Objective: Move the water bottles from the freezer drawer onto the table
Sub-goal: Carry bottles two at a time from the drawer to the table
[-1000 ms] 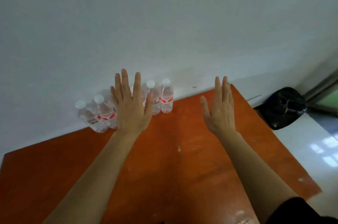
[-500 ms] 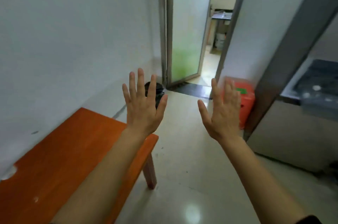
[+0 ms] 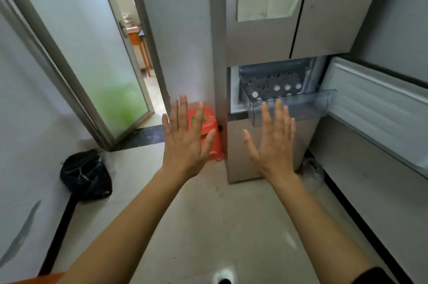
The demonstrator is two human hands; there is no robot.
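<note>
A clear plastic freezer drawer (image 3: 291, 107) stands pulled out of the grey fridge (image 3: 261, 35) at the right. Inside it I see the white caps of several water bottles (image 3: 276, 88), standing upright. My left hand (image 3: 187, 140) is raised with fingers spread and empty, in front of an orange stool. My right hand (image 3: 273, 142) is also raised, spread and empty, just below and in front of the drawer's front wall. Only an orange sliver of the table (image 3: 34, 280) shows at the bottom left corner.
The freezer door (image 3: 379, 107) swings open to the right. An orange plastic stool (image 3: 208, 126) sits beside the fridge. A black bag (image 3: 85, 174) lies on the floor by the left wall. A frosted glass door (image 3: 92, 52) stands open to another room.
My view has swung right, from the table with its row of bottles by the wall, past the doorway, to the fridge. Both hands stay raised, spread and empty.
</note>
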